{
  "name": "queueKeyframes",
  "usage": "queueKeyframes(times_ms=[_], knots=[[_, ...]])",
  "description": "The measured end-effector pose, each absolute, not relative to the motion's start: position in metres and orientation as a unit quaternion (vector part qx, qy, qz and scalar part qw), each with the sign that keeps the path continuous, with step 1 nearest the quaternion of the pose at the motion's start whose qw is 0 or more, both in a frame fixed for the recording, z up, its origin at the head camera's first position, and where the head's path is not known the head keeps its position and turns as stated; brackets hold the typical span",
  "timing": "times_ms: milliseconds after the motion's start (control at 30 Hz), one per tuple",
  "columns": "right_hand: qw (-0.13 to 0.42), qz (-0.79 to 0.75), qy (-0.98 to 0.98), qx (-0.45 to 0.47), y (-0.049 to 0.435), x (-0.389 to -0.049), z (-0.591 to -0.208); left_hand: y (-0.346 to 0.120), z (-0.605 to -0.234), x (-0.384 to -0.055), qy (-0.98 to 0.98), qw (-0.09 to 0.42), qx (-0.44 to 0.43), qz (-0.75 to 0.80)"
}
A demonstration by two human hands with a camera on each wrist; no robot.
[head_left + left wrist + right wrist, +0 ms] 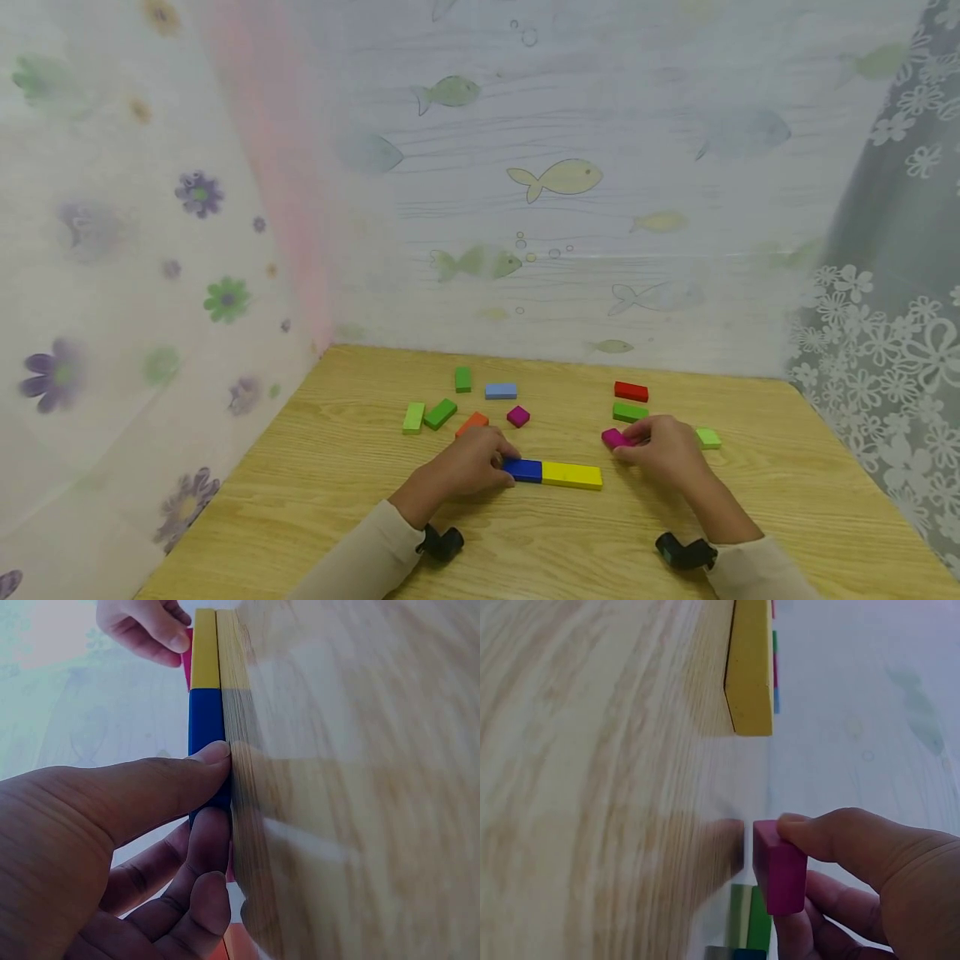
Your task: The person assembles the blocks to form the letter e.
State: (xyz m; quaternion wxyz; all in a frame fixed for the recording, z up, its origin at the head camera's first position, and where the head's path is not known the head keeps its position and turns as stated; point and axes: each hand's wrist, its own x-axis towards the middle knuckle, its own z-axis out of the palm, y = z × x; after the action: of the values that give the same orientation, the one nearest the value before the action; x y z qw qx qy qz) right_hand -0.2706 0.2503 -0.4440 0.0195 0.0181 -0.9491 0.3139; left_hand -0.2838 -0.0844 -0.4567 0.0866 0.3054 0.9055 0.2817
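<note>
My left hand (467,464) pinches a blue block (527,472) between thumb and fingers. End to end with it lies a longer yellow block (572,476), the two forming a straight bar on the table. To the right, my right hand (670,452) grips a small magenta block (784,874) by thumb and fingers. In the right wrist view a thin gap shows between this block and its reflection on the tabletop. It is held beyond the yellow block's right end, apart from it. An orange block (472,424) is partly hidden behind the left hand.
Behind the bar lie green blocks (440,414), a light blue block (501,392) and another magenta block (518,417). A red block (632,391), a green block (630,412) and a lime block (708,438) surround the right hand. A patterned curtain (562,317) borders the wooden table (540,550).
</note>
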Motion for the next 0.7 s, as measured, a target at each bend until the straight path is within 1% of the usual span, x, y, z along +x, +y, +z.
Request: queueKeyframes(times_ms=[333,700], knots=[[0.003,0.313,-0.950,0.019,0.242,-0.270,-0.448,-0.084,-0.459,-0.285,0.906,0.086,0.306,0.281],[0.013,0.319,-0.947,0.027,0.234,-0.269,-0.452,-0.085,-0.460,-0.286,0.904,0.089,0.305,0.285]])
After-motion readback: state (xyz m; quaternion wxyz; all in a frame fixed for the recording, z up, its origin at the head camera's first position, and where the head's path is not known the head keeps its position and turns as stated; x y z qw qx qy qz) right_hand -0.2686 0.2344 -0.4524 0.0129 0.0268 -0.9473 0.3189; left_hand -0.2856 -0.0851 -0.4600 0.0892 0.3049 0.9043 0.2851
